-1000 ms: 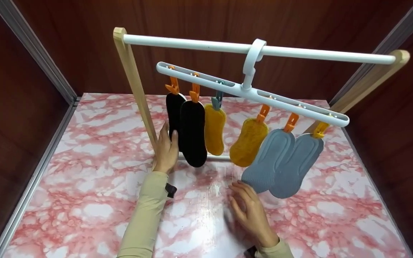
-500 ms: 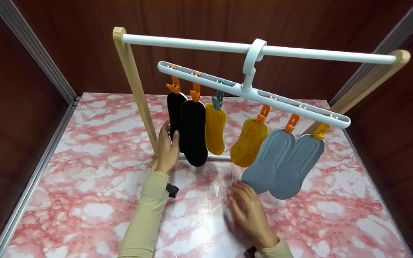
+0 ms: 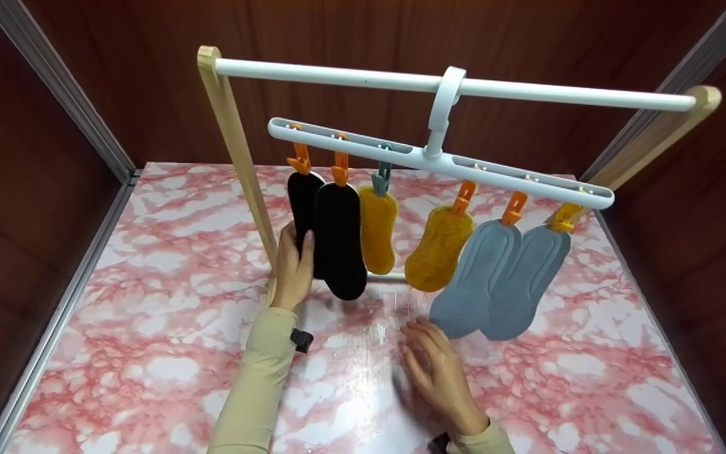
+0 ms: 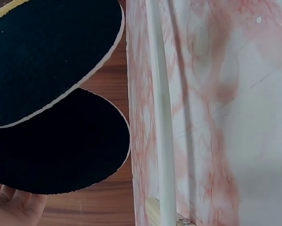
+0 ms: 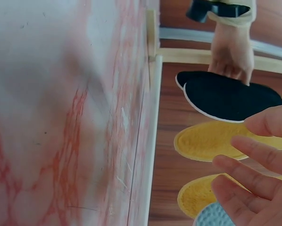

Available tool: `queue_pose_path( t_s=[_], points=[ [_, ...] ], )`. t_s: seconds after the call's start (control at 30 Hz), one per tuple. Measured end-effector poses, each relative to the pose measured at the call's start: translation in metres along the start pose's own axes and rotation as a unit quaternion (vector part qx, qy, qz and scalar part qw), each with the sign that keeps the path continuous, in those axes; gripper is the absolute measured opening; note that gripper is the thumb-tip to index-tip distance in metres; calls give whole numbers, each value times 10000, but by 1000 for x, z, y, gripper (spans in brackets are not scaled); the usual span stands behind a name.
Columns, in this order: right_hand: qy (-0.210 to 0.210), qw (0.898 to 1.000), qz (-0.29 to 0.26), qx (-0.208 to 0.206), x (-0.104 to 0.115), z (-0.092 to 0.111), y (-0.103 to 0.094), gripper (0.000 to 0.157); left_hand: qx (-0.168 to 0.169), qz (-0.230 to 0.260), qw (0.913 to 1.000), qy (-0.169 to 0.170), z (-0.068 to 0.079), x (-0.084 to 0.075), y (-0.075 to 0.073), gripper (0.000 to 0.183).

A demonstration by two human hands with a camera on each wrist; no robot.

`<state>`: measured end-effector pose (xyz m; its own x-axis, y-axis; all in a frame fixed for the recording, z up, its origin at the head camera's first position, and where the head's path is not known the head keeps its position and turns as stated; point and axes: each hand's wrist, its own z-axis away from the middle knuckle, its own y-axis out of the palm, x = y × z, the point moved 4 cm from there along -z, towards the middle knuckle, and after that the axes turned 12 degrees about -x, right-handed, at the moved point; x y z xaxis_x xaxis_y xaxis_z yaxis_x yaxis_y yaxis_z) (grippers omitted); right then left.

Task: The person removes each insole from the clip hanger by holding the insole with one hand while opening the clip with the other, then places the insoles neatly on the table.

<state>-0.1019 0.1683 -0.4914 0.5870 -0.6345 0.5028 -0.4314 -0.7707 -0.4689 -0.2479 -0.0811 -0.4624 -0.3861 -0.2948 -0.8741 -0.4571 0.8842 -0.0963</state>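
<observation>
In the head view, two black insoles hang overlapping from orange clips at the left of a white clip hanger (image 3: 363,148). My left hand (image 3: 293,268) pinches the edge of the outer black insole (image 3: 303,205), thumb in front and fingers behind. The other black insole (image 3: 341,246) hangs just beside it. My right hand (image 3: 440,372) stays low over the table with loosely bent fingers, holding nothing. Its fingertips are close to the lower end of a grey insole (image 3: 479,271). In the right wrist view, the right fingers (image 5: 254,174) are spread apart.
Two yellow insoles (image 3: 378,233) and another grey insole (image 3: 520,290) also hang from clips. The hanger hooks over the white rail (image 3: 338,75) of a wooden-legged rack (image 3: 237,145). Underneath is a pink marbled tabletop (image 3: 167,378), with dark wood panels (image 3: 117,38) around it.
The hanger has tilted: its left end has dropped with the black insoles, and its right end has risen with the grey ones. My left hand has lowered slightly; the right has not moved.
</observation>
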Motion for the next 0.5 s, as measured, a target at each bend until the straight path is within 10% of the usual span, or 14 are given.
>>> queue_pose_path(
  t_s=[0.5],
  points=[
    [5,10000,0,61,1,1,2,34,-163,-17,9993,-325,11,-3,-14,23]
  ],
)
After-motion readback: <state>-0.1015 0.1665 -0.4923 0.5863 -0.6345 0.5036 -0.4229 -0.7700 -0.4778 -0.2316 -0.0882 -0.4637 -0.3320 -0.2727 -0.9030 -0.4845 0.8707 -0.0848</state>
